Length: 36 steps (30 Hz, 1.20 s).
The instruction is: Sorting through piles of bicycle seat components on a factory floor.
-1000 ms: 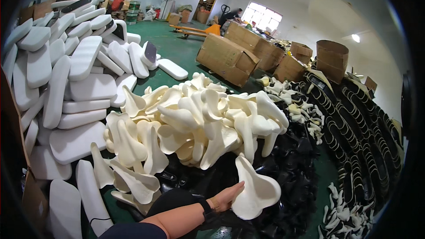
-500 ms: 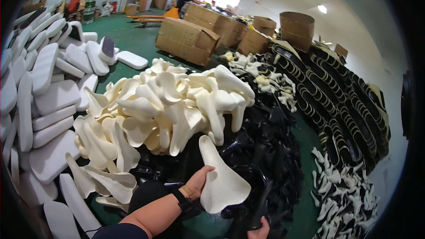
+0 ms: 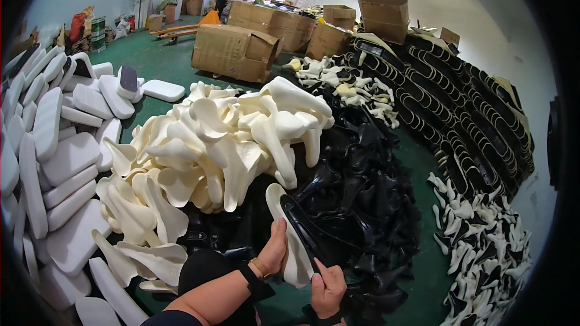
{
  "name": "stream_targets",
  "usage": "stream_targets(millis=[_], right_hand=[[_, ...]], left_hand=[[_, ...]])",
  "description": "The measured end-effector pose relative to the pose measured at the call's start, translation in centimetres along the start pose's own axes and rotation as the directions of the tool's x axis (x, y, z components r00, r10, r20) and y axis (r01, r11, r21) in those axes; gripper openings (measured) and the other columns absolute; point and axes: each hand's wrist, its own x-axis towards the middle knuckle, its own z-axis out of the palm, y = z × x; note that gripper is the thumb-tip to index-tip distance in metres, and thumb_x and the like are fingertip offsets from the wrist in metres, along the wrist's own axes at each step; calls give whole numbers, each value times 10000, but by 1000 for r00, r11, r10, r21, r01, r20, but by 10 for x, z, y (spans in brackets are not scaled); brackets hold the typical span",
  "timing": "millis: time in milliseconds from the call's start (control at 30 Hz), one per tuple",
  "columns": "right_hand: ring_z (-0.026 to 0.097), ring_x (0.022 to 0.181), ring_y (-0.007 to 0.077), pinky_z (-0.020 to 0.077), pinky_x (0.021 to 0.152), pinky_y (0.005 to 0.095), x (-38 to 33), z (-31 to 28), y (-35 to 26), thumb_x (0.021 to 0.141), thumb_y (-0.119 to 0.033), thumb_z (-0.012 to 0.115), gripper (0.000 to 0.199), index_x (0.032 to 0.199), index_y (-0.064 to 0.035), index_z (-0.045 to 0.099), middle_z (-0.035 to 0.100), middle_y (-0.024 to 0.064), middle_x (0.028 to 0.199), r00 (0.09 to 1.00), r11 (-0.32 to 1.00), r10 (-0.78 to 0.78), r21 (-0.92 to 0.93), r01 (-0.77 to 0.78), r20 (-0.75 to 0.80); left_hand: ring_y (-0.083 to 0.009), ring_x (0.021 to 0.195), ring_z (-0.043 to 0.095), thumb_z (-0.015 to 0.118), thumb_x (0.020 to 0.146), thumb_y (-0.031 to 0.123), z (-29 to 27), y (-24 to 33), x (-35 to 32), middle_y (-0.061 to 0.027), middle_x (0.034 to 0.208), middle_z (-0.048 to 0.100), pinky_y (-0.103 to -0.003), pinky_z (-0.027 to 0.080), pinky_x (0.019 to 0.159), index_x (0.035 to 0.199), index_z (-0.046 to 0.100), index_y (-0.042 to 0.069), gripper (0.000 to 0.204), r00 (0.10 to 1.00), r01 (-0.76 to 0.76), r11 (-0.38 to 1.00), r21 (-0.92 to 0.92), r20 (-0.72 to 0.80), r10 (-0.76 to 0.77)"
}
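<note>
Hands are meeting low in the middle of the view, over a heap of black shells. The left hand (image 3: 273, 252) is lying open-palmed along the left edge of a cream foam saddle pad (image 3: 289, 238), its fingers stretched upward and pressing against the foam rather than curling round it. The right hand (image 3: 327, 287) is closing its grip on the lower end of a black saddle shell (image 3: 308, 234), thumb on top and fingers wrapped beneath.

Pad and shell are lying against each other, the black shell set on the right face of the cream pad. Both are sharing one long axis, running from the lower right, near the hands, up and to the left. The narrow end of the pad is pointing up and away from the person, toward the big cream pile; its broad end is sitting down between the two hands.

Behind the pair, a pile of cream foam pads (image 3: 217, 145) is rising in the centre, and the black shell heap (image 3: 356, 205) is spreading to its right across the green floor (image 3: 423, 169). White flat foam cushions (image 3: 66, 157) are stacked along the left side. Black-and-white finished saddles (image 3: 471, 133) are lined up on the right, and brown cardboard boxes (image 3: 235, 51) are standing at the far end.
</note>
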Motion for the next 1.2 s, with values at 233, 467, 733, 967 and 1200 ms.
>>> stream_targets(millis=[233, 467, 733, 967, 1200], right_hand=[[528, 638, 230, 426, 585, 320, 6, 22, 7, 832, -99, 595, 306, 1105, 12, 678, 522, 120, 701, 1000, 999, 2, 35, -1, -16], [515, 645, 231, 413, 597, 321, 10, 29, 6, 837, -102, 583, 289, 1075, 27, 684, 519, 123, 699, 1000, 999, 3, 45, -2, -25], [536, 656, 234, 432, 610, 325, 9, 32, 10, 823, -71, 588, 294, 1086, 21, 679, 544, 135, 723, 1000, 999, 18, 40, -17, -11], [572, 642, 260, 464, 574, 350, 10, 36, 12, 811, -103, 632, 286, 1081, -30, 694, 548, 104, 714, 999, 998, -50, -33, 49, -15], [556, 612, 229, 458, 546, 333, 11, 38, 10, 829, -115, 628, 294, 1106, -34, 680, 531, 77, 707, 996, 994, -83, -72, 82, -12]], left_hand=[[-156, 1109, 481, 306, 1017, 505, 14, 4, -6, -51, 1199, 504, -330, 376, 990, 1248, 385, 148, 432, 998, 9, 1000, -5, -68, -9], [-128, 985, 481, 300, 1020, 500, 8, -2, -3, -29, 1068, 496, -310, 404, 922, 1195, 400, 146, 408, 999, 12, 1000, 23, -53, -11], [-114, 957, 488, 321, 1015, 503, 5, -11, 1, -13, 1055, 495, -292, 424, 885, 1181, 411, 159, 393, 995, 96, 993, -64, -31, -98], [-155, 914, 568, 415, 938, 610, -19, -31, 12, -31, 1024, 587, -313, 482, 841, 1124, 524, 133, 524, 995, 82, 993, -90, -46, -86], [-235, 950, 641, 488, 888, 646, -1, -18, 1, -94, 1104, 661, -347, 515, 873, 1148, 603, 72, 641, 993, 113, 982, -151, 3, -114]])
